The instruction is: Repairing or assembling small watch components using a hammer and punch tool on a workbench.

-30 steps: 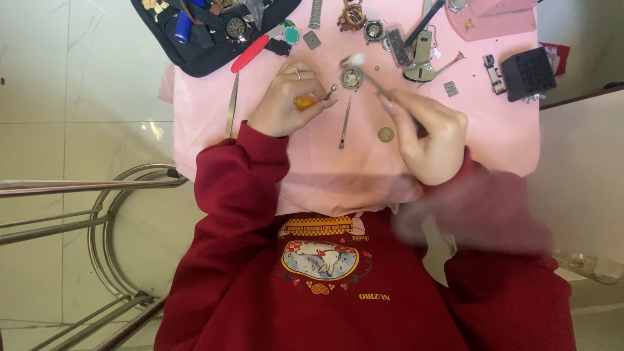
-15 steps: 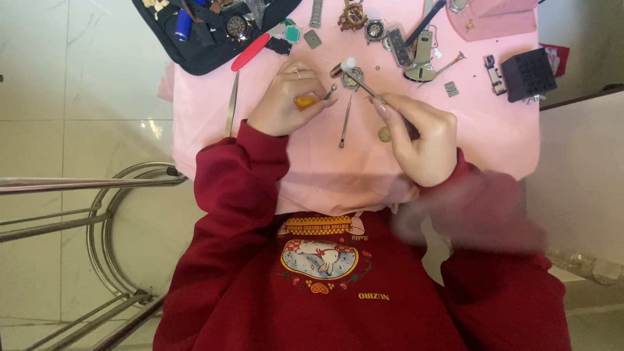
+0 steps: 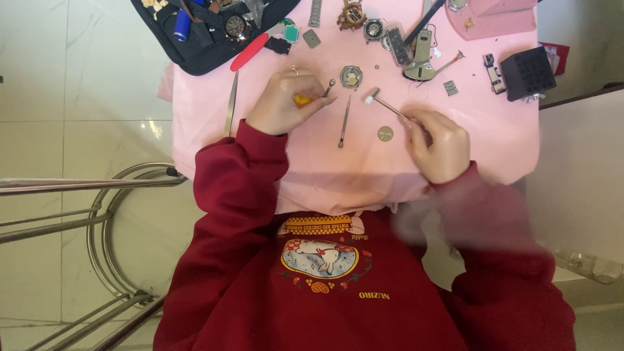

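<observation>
My left hand (image 3: 283, 104) grips an orange-handled tool (image 3: 304, 99); my right hand (image 3: 439, 143) grips a small hammer (image 3: 383, 104) beside the watch case (image 3: 351, 77).

Bright, even daylight; soft shadows; right sleeve (image 3: 481, 214) smeared by motion blur — edges slightly bowed.

Dark red sweatshirt (image 3: 338, 286) (cartoon print)
</observation>
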